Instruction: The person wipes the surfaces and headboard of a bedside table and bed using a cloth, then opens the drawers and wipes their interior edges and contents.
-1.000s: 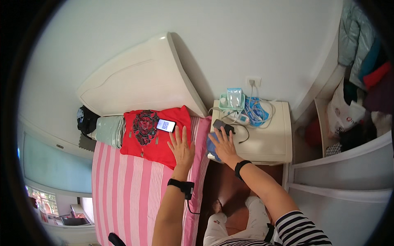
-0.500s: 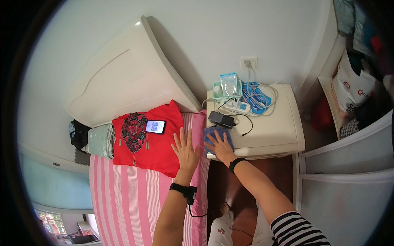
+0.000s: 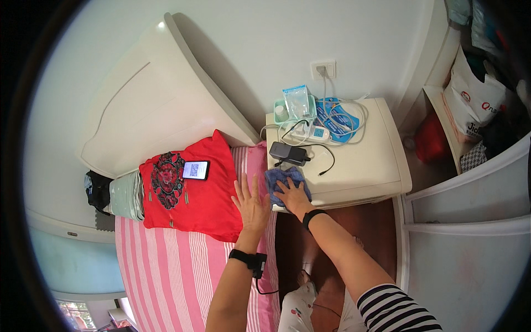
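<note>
My right hand (image 3: 294, 198) rests on a blue-grey cloth (image 3: 276, 180), its fingers spread over the crumpled fabric. The cloth lies at the front left corner of a cream nightstand (image 3: 359, 171). Just behind it is a black power bank-like box (image 3: 289, 153) with a dark cable attached. Over the bed's edge hovers my left hand (image 3: 253, 210), fingers apart and nothing held. Beside that hand, a red garment (image 3: 213, 182) with a dark embroidered pattern is spread on the bed, and a phone (image 3: 196, 170) with a lit screen lies on top.
A white thermometer-like device (image 3: 319, 133), a blue packet (image 3: 342, 126), looped white cables and a green tray (image 3: 281, 105) crowd the nightstand's back. The headboard (image 3: 149, 105) rises behind the pink striped bed (image 3: 166, 254). Shelving with bags (image 3: 470, 105) stands at right.
The view has shifted, so the nightstand and bed items sit farther left and slightly higher. The cloth looks more bunched under my right hand. My left hand remains raised and spread.
</note>
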Tool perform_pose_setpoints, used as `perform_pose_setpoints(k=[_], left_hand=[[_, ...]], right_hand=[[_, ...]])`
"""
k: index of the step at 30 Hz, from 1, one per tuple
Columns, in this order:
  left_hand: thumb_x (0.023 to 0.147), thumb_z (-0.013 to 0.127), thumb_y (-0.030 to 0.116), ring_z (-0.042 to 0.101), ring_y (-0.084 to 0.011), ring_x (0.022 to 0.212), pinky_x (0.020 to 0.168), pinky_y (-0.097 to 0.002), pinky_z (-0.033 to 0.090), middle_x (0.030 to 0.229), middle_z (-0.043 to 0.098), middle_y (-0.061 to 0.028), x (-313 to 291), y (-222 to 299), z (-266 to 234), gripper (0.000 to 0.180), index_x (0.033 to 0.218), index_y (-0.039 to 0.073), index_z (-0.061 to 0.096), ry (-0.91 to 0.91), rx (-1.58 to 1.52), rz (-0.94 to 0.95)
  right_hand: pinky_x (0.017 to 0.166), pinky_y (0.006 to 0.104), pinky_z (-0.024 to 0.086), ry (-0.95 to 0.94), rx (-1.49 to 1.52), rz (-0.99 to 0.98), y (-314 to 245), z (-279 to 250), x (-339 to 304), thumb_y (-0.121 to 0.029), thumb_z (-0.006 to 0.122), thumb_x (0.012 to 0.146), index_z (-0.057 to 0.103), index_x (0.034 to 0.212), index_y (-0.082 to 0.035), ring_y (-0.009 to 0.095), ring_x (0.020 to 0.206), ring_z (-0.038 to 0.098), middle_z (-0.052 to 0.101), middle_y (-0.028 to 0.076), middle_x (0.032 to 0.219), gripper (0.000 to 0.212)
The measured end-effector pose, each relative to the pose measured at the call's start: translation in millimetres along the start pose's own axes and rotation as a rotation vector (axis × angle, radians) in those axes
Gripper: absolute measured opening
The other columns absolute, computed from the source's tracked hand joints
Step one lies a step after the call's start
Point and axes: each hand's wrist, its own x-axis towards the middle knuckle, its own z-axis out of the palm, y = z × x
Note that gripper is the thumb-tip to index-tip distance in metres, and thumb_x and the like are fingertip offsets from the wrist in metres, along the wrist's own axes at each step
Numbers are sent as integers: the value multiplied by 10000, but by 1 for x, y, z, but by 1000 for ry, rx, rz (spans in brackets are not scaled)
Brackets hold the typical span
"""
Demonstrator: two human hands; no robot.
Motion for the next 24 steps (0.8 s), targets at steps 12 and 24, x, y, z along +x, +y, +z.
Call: perform_pose_setpoints(k=[12, 24], left_hand=[[835, 619, 268, 115, -407, 1392, 1054, -643, 157, 1529, 148, -118, -2, 59, 14, 719, 1455, 192, 264, -97, -52, 87], [820, 639, 217, 111, -409, 1391, 1042, -659, 175, 1522, 152, -118, 28, 168, 46, 747, 1457, 190, 251, -218, -50, 241]], right_hand=[[973, 582, 349, 126, -27, -148, 71, -2, -83, -158, 499, 867, 603, 1145, -221, 222, 1288, 374, 442, -21, 1363, 303], [1021, 583, 317, 21, 32, 46, 209, -43, -169, -59, 624, 769, 567, 1193, -212, 256, 1339, 303, 388, -3, 1406, 455]])
